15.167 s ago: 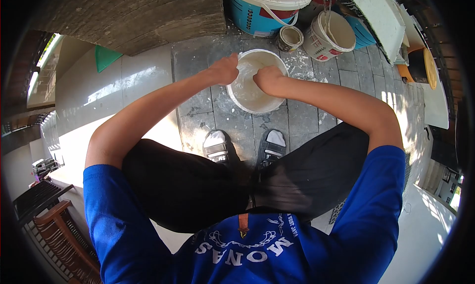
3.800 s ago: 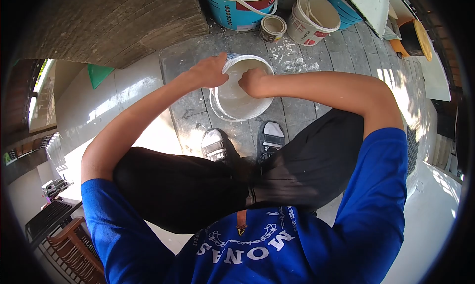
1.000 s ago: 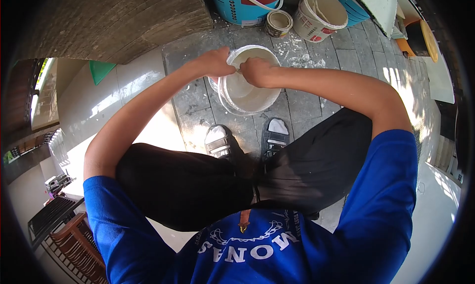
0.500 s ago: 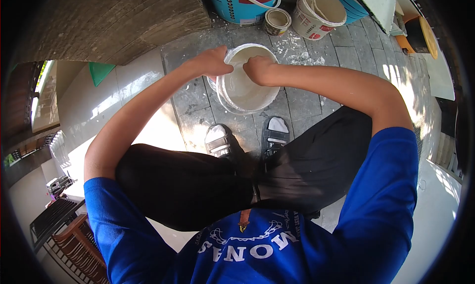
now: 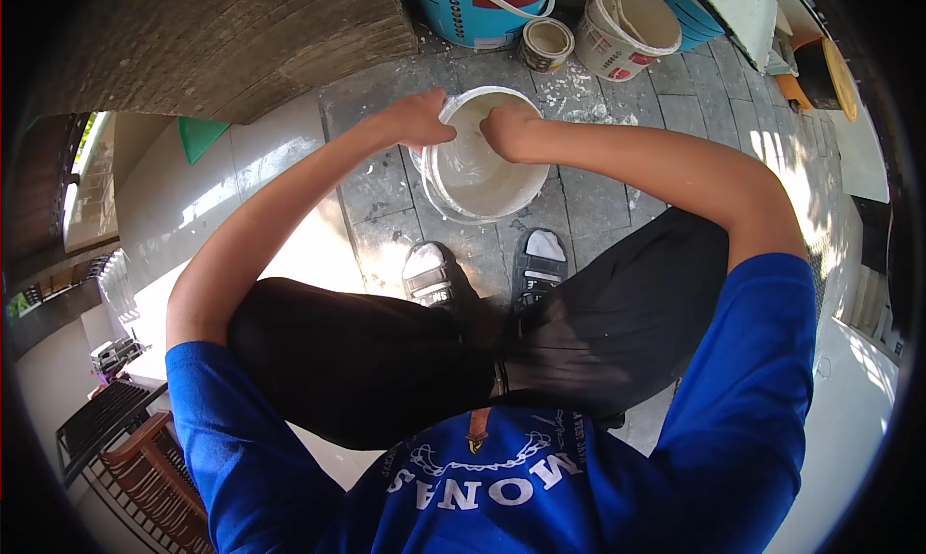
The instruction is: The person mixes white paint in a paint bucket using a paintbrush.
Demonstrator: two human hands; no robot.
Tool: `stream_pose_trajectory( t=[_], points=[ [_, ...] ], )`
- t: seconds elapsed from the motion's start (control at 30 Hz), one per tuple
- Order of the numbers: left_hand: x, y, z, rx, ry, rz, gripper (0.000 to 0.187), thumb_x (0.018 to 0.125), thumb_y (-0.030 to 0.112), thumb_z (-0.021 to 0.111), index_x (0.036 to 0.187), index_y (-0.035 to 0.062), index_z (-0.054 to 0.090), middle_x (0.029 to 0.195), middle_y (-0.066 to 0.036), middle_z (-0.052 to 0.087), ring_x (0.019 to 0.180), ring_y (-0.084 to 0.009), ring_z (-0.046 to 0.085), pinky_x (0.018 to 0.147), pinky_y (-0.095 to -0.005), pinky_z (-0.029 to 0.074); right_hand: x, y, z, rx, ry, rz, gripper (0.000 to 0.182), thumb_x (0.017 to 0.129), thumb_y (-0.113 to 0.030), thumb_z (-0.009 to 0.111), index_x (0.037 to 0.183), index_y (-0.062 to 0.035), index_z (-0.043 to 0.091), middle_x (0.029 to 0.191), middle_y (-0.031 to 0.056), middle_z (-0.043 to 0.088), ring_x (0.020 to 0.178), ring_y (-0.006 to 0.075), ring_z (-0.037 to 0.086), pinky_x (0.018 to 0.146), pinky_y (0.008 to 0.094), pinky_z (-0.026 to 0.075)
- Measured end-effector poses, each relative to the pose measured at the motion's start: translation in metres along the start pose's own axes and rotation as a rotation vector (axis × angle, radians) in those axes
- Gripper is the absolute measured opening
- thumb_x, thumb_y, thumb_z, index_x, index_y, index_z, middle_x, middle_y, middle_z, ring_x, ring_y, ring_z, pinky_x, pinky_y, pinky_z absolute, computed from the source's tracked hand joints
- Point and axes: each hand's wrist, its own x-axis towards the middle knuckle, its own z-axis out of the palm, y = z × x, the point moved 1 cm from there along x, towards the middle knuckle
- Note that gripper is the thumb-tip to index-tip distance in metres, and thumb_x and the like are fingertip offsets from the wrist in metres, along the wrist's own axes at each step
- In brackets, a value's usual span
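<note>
1. White bucket (image 5: 479, 181) at my 12 o'clock, just beyond my sandals (image 5: 540, 270).
2. Left hand (image 5: 420, 120) pinches its rim, 10 o'clock.
3. Right hand (image 5: 509, 133) curled closed at the mouth, 1 o'clock; can't tell what it grips, if anything.
4. Risk, I judge: one-sided hold; a hard right-hand push could swivel or tip the bucket.

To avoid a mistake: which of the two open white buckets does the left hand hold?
The near bucket, just beyond the sandals: the left hand grips its rim. The far bucket stands beside the small can, untouched.
</note>
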Motion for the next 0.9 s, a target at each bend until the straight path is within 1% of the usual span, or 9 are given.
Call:
stream_pose_trajectory(
  t=[0.13, 0.23, 0.33, 0.43, 0.53, 0.63, 0.73, 0.83, 0.9],
  points=[
    [0.001, 0.005, -0.001, 0.08, 0.016, 0.026, 0.04, 0.074, 0.021, 0.058, 0.107, 0.001, 0.046, 0.096, -0.02, 0.06, 0.077, -0.0269, 0.064, 0.07, -0.034, 0.054, 0.0, -0.009, 0.003, -0.031, -0.096, -0.097, 0.025, 0.074, -0.01, 0.061, 0.097, -0.0009, 0.067, 0.101, 0.0174, 0.065, 0.096, 0.0307, 0.063, 0.077, 0.0399, 0.052],
    [0.001, 0.004, 0.001, 0.066, 0.027, 0.03, 0.04, 0.074, 0.021, 0.057, 0.107, 0.0017, 0.045, 0.094, -0.02, 0.061, 0.077, -0.027, 0.064, 0.072, -0.0351, 0.053, 0.002, -0.001, -0.005, 0.055, 0.132, -0.004, 0.027, 0.07, -0.006, 0.065, 0.096, -0.0019, 0.067, 0.103, 0.0167, 0.065, 0.095, 0.0296, 0.064, 0.076, 0.0364, 0.053],
    [-0.003, 0.009, -0.003, 0.092, 0.017, 0.013, 0.041, 0.074, 0.022, 0.056, 0.108, 0.0013, 0.045, 0.093, -0.02, 0.061, 0.077, -0.0274, 0.065, 0.072, -0.0363, 0.051, -0.002, -0.007, 0.003, -0.227, -0.01, -0.063, 0.024, 0.07, -0.007, 0.065, 0.094, -0.0036, 0.068, 0.102, 0.0147, 0.065, 0.091, 0.0274, 0.065, 0.073, 0.0341, 0.054],
    [-0.001, 0.01, -0.001, 0.132, 0.013, 0.045, 0.041, 0.075, 0.023, 0.055, 0.108, 0.001, 0.044, 0.093, -0.021, 0.061, 0.077, -0.0278, 0.064, 0.072, -0.037, 0.051, -0.009, -0.017, 0.01, -0.239, 0.01, -0.258, 0.02, 0.076, -0.008, 0.057, 0.092, -0.0022, 0.067, 0.094, 0.0144, 0.066, 0.092, 0.029, 0.065, 0.072, 0.0371, 0.053],
    [-0.001, 0.007, 0.001, 0.108, 0.006, 0.042, 0.04, 0.076, 0.023, 0.055, 0.107, 0.0006, 0.044, 0.093, -0.021, 0.061, 0.075, -0.0279, 0.064, 0.072, -0.0374, 0.05, -0.007, -0.011, -0.012, -0.132, -0.006, -0.041, 0.019, 0.076, -0.009, 0.058, 0.091, -0.0032, 0.067, 0.094, 0.0135, 0.066, 0.093, 0.0287, 0.064, 0.073, 0.039, 0.053],
    [-0.003, 0.01, -0.001, 0.112, 0.009, 0.049, 0.039, 0.076, 0.024, 0.054, 0.107, 0.0006, 0.044, 0.094, -0.022, 0.061, 0.075, -0.0281, 0.065, 0.071, -0.037, 0.051, -0.003, -0.011, 0.003, -0.264, -0.085, -0.145, 0.019, 0.076, -0.01, 0.059, 0.091, -0.0031, 0.067, 0.095, 0.0141, 0.066, 0.094, 0.0288, 0.064, 0.073, 0.0392, 0.053],
    [-0.004, 0.014, -0.001, 0.074, -0.01, 0.022, 0.039, 0.078, 0.025, 0.054, 0.107, 0.0005, 0.044, 0.094, -0.022, 0.061, 0.074, -0.0284, 0.065, 0.071, -0.0364, 0.052, 0.0, -0.012, 0.004, -0.126, 0.031, -0.195, 0.02, 0.077, -0.013, 0.059, 0.092, -0.0024, 0.067, 0.097, 0.0155, 0.066, 0.094, 0.0298, 0.064, 0.074, 0.0391, 0.052],
    [0.0, 0.01, 0.001, 0.076, 0.006, 0.008, 0.039, 0.078, 0.026, 0.053, 0.107, 0.0003, 0.045, 0.095, -0.022, 0.061, 0.075, -0.0283, 0.065, 0.07, -0.0355, 0.053, 0.006, 0.001, -0.004, -0.148, -0.018, -0.062, 0.023, 0.078, -0.016, 0.058, 0.094, -0.002, 0.067, 0.097, 0.017, 0.065, 0.093, 0.0312, 0.064, 0.076, 0.0403, 0.051],
    [0.0, 0.008, 0.0, 0.059, 0.004, 0.015, 0.039, 0.079, 0.025, 0.052, 0.107, -0.0001, 0.045, 0.096, -0.022, 0.06, 0.077, -0.0282, 0.066, 0.07, -0.0351, 0.054, 0.008, -0.006, 0.002, -0.125, -0.093, -0.101, 0.027, 0.072, -0.011, 0.063, 0.097, -0.0014, 0.066, 0.1, 0.0169, 0.065, 0.094, 0.0299, 0.064, 0.075, 0.0382, 0.052]
  ],
)
